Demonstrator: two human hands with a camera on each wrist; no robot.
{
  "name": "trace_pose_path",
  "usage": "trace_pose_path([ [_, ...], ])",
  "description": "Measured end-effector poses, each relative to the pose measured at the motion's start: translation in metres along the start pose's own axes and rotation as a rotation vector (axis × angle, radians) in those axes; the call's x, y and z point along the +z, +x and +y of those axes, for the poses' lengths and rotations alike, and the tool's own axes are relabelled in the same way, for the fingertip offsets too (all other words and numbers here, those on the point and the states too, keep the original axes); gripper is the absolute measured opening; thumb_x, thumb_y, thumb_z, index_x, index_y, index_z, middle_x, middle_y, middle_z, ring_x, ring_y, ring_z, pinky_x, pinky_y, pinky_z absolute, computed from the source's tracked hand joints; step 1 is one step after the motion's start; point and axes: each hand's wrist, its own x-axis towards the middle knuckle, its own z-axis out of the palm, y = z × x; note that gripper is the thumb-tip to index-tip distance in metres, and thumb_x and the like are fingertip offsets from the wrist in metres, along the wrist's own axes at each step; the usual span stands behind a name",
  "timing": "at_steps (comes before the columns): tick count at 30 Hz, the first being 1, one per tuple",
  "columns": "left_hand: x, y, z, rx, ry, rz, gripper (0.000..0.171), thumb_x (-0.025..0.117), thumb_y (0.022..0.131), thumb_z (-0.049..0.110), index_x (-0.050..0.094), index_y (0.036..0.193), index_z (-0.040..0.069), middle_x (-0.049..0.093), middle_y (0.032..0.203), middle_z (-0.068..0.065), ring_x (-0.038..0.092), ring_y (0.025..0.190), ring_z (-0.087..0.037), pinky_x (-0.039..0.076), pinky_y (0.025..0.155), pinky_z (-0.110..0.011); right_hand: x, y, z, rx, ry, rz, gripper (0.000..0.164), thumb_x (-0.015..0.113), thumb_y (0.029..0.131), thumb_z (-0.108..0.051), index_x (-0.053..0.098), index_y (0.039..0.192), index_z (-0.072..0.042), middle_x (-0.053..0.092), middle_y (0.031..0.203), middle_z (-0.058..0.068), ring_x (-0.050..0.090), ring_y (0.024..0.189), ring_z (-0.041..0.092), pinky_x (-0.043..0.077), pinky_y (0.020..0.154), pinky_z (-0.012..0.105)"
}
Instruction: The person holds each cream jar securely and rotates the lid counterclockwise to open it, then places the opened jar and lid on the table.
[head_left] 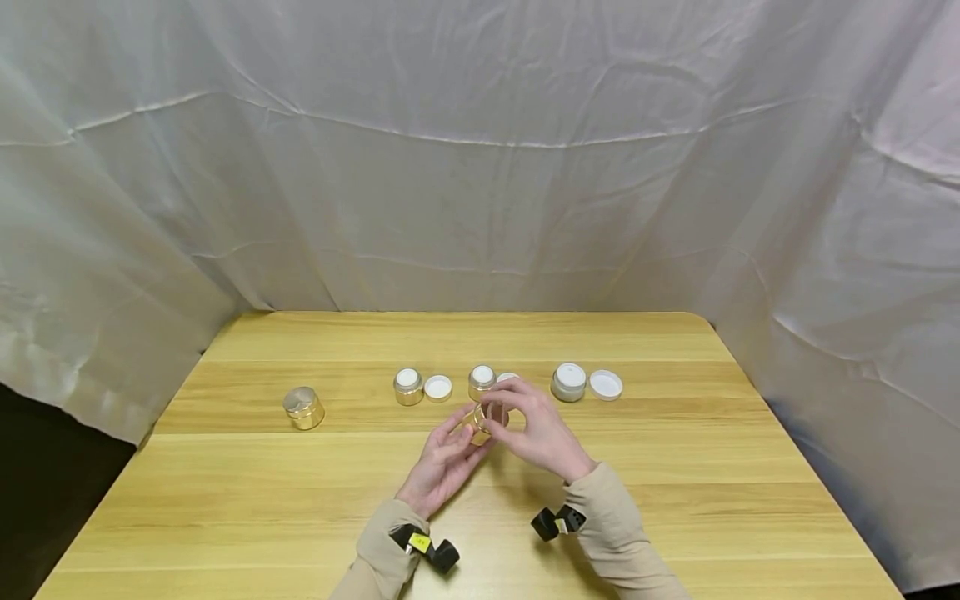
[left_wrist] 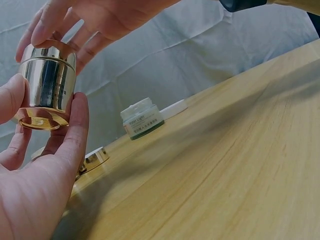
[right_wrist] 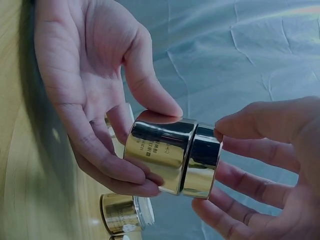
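Note:
Above the middle of the table, my left hand (head_left: 444,467) grips the body of a shiny gold cosmetic jar (right_wrist: 157,150), thumb on one side and fingers on the other. My right hand (head_left: 542,429) pinches the gold lid (right_wrist: 204,162) of that jar between its thumb and fingertips. The lid sits against the body with a thin seam between them. In the left wrist view the jar (left_wrist: 47,85) stands nearly upright, its shiny base showing. Small dark print runs on its side.
A closed gold jar (head_left: 303,407) stands at the left. Along the back are two open gold jars (head_left: 408,387) with white tops, an upturned lid (head_left: 438,387), and another lid (head_left: 507,377) partly behind my right hand. Further right stand an open frosted jar (head_left: 568,382) and its white lid (head_left: 606,384).

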Motion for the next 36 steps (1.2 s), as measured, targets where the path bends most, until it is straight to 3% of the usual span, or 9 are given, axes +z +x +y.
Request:
trace_pose_path([
  [6,0.0006,0.0005,-0.0001,0.002,0.003,0.005,0.041,0.046,0.103,0.001,0.035,0.142,0.003,0.061,0.131,-0.004,0.064,0.121,-0.015,0.047,0.117,-0.032,-0.0003,-0.0005,-0.0022,0.04,0.001,0.006,0.03,0.075,0.088,-0.016,0.072,0.117,-0.008,0.07,0.115,0.008,0.067,0.104,0.024,0.06,0.09,0.04],
  [12,0.0007,0.0005,-0.0002,0.001,0.001,0.006,0.033,0.043,0.104,0.0,0.042,0.136,0.007,0.059,0.13,-0.004,0.063,0.122,-0.015,0.047,0.116,-0.032,0.0025,0.0003,-0.0013,0.096,-0.001,0.054,0.028,0.076,0.09,-0.024,0.074,0.112,-0.008,0.072,0.104,0.008,0.069,0.088,0.022,0.062,0.077,0.033],
  [20,0.0002,0.0003,-0.0004,-0.001,0.006,0.005,0.035,0.045,0.104,0.001,0.041,0.138,0.009,0.062,0.128,-0.002,0.064,0.12,-0.014,0.047,0.116,-0.032,0.0024,0.0006,0.0,0.064,0.004,0.045,0.026,0.078,0.087,-0.019,0.074,0.11,-0.007,0.072,0.103,0.007,0.069,0.085,0.021,0.062,0.076,0.029],
  [25,-0.0004,0.0003,-0.0007,0.003,-0.008,0.012,0.035,0.047,0.103,0.0,0.043,0.137,0.008,0.065,0.125,-0.001,0.065,0.118,-0.013,0.048,0.115,-0.031,0.0002,0.0001,0.0002,0.015,0.003,-0.005,0.033,0.078,0.084,-0.012,0.073,0.116,-0.008,0.071,0.112,0.007,0.068,0.094,0.024,0.06,0.085,0.034],
  [29,-0.0004,0.0006,-0.0007,0.005,-0.005,0.012,0.036,0.046,0.103,0.0,0.041,0.138,0.008,0.066,0.122,0.0,0.065,0.118,-0.013,0.048,0.115,-0.031,0.0008,0.0003,0.0003,0.026,-0.004,-0.004,0.031,0.077,0.086,-0.015,0.073,0.116,-0.009,0.07,0.115,0.007,0.068,0.102,0.025,0.059,0.089,0.036],
  [36,0.0009,0.0005,-0.0004,-0.002,0.007,0.015,0.04,0.047,0.104,0.003,0.036,0.142,0.006,0.063,0.128,-0.003,0.063,0.122,-0.015,0.047,0.117,-0.032,0.0033,0.0004,0.0012,0.067,-0.002,0.057,0.027,0.077,0.088,-0.022,0.074,0.111,-0.008,0.071,0.102,0.008,0.069,0.086,0.022,0.062,0.077,0.031],
])
